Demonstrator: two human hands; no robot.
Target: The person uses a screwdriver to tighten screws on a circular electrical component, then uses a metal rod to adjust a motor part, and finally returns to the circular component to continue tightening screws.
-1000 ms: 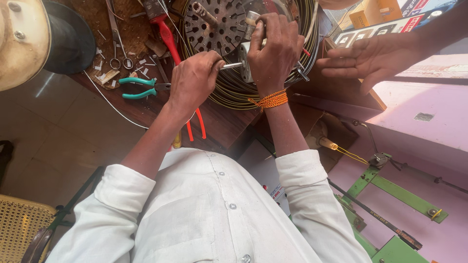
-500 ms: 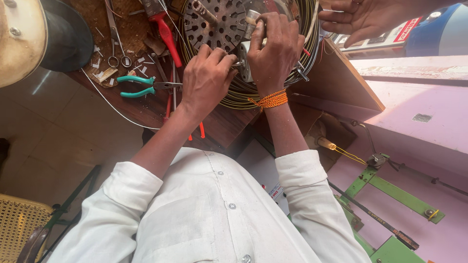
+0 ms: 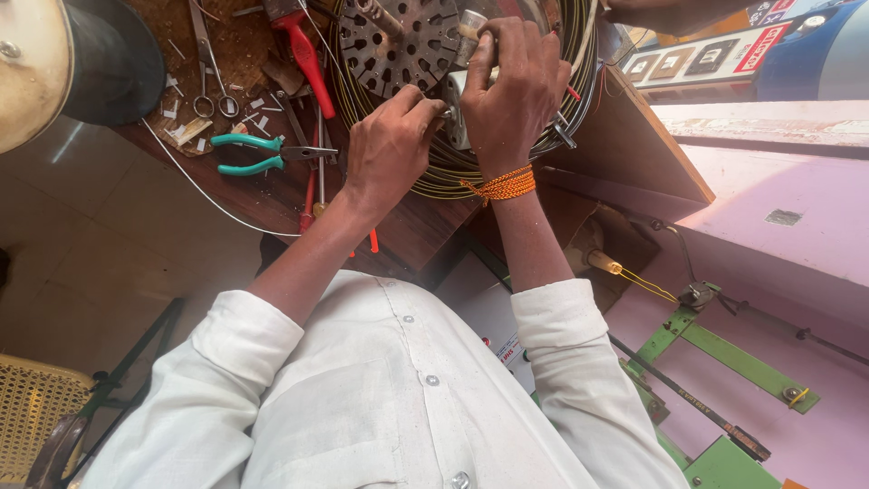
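Both hands have closed in: the left hand [image 3: 389,149] moved from the worktop [image 3: 272,195] edge up to the right hand [image 3: 511,91]. Their fingers are together, clamped on a small metal part [image 3: 455,118] over the wire coil [image 3: 434,172], so fine work continues.

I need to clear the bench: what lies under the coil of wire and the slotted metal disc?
The wire coil rings the slotted disc on the brown wooden bench. Both hands cover its near side; anything beneath is hidden.
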